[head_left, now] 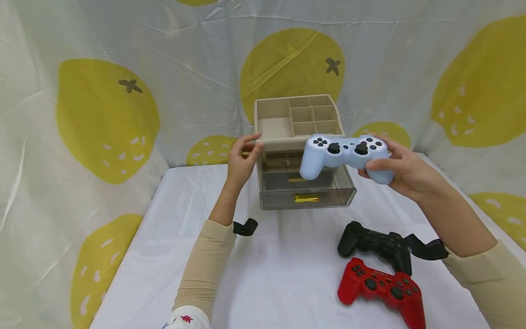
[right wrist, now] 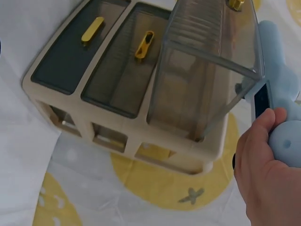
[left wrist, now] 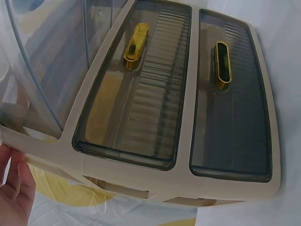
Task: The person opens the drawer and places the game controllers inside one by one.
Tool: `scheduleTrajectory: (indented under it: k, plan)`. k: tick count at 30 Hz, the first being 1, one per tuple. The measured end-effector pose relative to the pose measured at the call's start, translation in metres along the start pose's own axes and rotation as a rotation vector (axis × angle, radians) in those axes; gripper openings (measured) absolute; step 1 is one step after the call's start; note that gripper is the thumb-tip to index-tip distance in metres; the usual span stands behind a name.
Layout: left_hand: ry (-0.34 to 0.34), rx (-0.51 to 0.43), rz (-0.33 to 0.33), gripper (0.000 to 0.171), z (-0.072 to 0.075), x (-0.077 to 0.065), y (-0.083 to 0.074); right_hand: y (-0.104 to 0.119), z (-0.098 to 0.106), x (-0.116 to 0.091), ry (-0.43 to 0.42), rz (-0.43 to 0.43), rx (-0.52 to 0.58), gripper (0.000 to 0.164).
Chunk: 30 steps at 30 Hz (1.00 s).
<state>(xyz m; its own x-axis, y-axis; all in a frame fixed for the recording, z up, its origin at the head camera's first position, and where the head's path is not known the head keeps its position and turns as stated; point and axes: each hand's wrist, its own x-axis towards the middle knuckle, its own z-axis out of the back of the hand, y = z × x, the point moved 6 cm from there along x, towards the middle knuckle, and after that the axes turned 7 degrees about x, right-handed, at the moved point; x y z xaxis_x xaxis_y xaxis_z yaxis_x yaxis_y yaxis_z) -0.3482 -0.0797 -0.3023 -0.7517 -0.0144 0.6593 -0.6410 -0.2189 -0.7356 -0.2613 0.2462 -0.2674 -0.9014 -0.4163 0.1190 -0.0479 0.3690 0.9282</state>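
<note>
A beige desktop drawer organizer (head_left: 274, 125) stands at the back, its smoky clear top drawer (head_left: 279, 199) pulled out and two lower drawers closed. My left hand (head_left: 242, 162) holds the upper left edge of the organizer, thumb and fingertips at its frame. With my right hand (head_left: 404, 171) I grip a light blue game controller (head_left: 345, 153) by one handle, thumb on its face. The controller hangs above the open drawer, sticks and buttons facing me. In the right wrist view, the blue controller (right wrist: 275, 61) is beside the drawer's front corner.
A black controller (head_left: 376, 242) and a red controller (head_left: 382, 288) lie at the right on the white tabletop (head_left: 283, 274), close together. The organizer's top has several small compartments. A lemon-print cloth (head_left: 197, 68) hangs behind and at the sides.
</note>
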Motion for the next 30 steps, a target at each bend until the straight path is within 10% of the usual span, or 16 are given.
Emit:
scheduleTrajectory:
  k: [30]
  plan:
    - [0.013, 0.035, 0.002, 0.027, -0.004, -0.007, -0.039, -0.024, -0.054, 0.036, -0.039, -0.098, -0.171, 0.062]
